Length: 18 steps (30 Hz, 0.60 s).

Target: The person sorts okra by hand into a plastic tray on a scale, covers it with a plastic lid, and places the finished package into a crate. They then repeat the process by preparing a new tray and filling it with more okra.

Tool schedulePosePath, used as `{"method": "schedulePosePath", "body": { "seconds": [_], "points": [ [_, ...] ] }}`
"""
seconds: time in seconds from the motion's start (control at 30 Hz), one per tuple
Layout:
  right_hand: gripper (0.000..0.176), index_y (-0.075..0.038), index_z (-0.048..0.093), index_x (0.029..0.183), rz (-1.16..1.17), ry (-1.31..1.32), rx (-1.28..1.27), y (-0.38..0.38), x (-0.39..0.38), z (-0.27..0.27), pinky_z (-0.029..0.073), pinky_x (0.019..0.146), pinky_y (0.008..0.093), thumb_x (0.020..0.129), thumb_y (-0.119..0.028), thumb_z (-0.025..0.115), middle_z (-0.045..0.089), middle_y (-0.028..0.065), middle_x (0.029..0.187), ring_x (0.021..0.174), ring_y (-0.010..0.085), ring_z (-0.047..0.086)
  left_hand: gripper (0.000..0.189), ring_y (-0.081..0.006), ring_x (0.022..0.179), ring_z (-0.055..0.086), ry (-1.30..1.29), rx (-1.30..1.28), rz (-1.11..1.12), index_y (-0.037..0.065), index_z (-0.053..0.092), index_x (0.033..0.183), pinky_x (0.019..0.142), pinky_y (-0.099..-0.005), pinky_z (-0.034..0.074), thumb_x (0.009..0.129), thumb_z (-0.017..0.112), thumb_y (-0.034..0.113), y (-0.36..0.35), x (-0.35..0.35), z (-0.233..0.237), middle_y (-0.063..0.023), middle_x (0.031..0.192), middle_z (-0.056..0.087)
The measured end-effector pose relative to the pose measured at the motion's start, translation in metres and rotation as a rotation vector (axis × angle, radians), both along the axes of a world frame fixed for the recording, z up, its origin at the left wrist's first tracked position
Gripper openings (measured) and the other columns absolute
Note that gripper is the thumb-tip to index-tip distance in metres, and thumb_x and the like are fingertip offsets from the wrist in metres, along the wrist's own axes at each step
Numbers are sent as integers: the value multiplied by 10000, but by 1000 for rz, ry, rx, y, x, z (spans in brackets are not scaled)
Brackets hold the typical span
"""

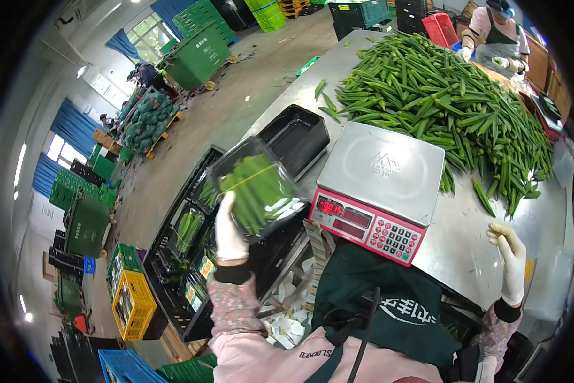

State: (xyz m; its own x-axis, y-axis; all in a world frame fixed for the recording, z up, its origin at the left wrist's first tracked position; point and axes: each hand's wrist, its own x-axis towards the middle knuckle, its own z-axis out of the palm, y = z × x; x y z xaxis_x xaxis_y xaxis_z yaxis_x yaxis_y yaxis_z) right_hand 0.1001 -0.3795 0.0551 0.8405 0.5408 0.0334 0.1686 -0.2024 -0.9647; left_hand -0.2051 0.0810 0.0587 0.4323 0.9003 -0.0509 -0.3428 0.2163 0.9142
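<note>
My left hand point(229, 231), in a white glove, grips a tray of okra point(256, 188) over the black crate's upper part. The tray looks wrapped in clear film, and a thin yellow band runs across the pods. My right hand point(509, 258), also gloved, hangs over the table's near right edge with fingers loosely bent and nothing in them. Between the hands stands a pink scale point(381, 191) with a bare metal plate and red digits lit. Behind it spreads a large heap of loose okra point(440, 96). Black empty trays point(294, 137) lie left of the scale.
Packed okra trays sit in a black crate point(172, 300) at my left. The steel table point(472, 223) carries everything in front. Across it stands another person point(501, 38) in gloves. Yellow crates point(133, 306), green bins point(197, 57) and filled net sacks point(147, 121) stand on the floor leftward.
</note>
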Motion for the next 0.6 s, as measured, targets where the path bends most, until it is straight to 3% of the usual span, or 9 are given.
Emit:
{"method": "schedulePosePath", "body": {
  "seconds": [0.2, 0.3, 0.4, 0.43, 0.47, 0.5, 0.53, 0.57, 0.6],
  "points": [
    [310, 52, 665, 1156, -85, 55, 68, -9, 12, -17, 480, 909, 300, 998, -194, 564, 688, 88, 1120, 1011, 156, 638, 299, -266, 1013, 684, 189, -321, 184, 102, 681, 1167, 939, -452, 532, 960, 612, 306, 86, -47, -49, -71, 1127, 722],
    [302, 51, 668, 1147, -90, 47, 32, -6, 9, -15, 479, 898, 294, 999, -191, 563, 690, 81, 1105, 1000, 147, 636, 327, -284, 1034, 681, 85, -354, 65, 100, 674, 1195, 922, -444, 531, 971, 609, 330, 137, -56, -108, -86, 1161, 719],
    [279, 51, 667, 1146, -106, 33, 24, -12, 8, -14, 479, 889, 288, 1000, -160, 556, 690, 78, 1085, 986, 142, 636, 252, -291, 867, 674, 315, -345, 37, 108, 689, 1059, 776, -466, 541, 951, 631, 329, 152, -54, -131, -82, 991, 715],
    [279, 51, 667, 1146, -124, 33, 20, -17, 9, -14, 479, 889, 288, 1000, -160, 556, 690, 78, 1085, 986, 142, 636, 278, -272, 967, 650, 497, -423, 96, 94, 659, 1139, 844, -441, 530, 947, 629, 294, 131, -43, -107, -81, 1103, 695],
    [267, 47, 671, 1143, -153, 35, 12, -24, 11, -15, 479, 884, 281, 997, -146, 559, 691, 71, 1070, 982, 139, 637, 318, -278, 965, 652, 448, -401, -128, 116, 657, 1160, 848, -456, 526, 930, 650, 336, 143, -59, -117, -86, 1119, 690],
    [254, 42, 674, 1140, -192, 39, 5, -30, 11, -16, 479, 879, 274, 994, -132, 561, 693, 63, 1055, 978, 136, 638, 351, -279, 969, 649, 345, -406, -91, 103, 636, 1222, 849, -435, 527, 918, 686, 271, 128, -58, -106, -97, 1122, 688],
    [254, 42, 674, 1140, -242, 40, 1, -34, 11, -14, 479, 879, 274, 994, -132, 561, 693, 63, 1055, 978, 136, 638, 440, -272, 984, 645, 734, 471, -297, 79, 567, 1330, 852, -406, 531, 908, 683, 116, 195, -112, -188, -113, 1117, 677],
    [245, 40, 678, 1133, -259, -23, -57, -40, 12, -8, 481, 877, 270, 991, -127, 568, 699, 60, 1045, 976, 132, 639, 570, -254, 1004, 642, 783, 211, -355, 72, 499, 1392, 858, -378, 536, 860, 669, -43, 162, -98, -146, -120, 1103, 662],
    [236, 39, 681, 1125, -301, -83, -127, -52, 10, -1, 483, 876, 265, 988, -122, 575, 706, 56, 1035, 975, 129, 641, 570, -237, 1014, 641, 1116, 723, -502, 59, 487, 1378, 883, -369, 540, 849, 650, -80, 114, -71, -91, -109, 1099, 649]
  ]
}}
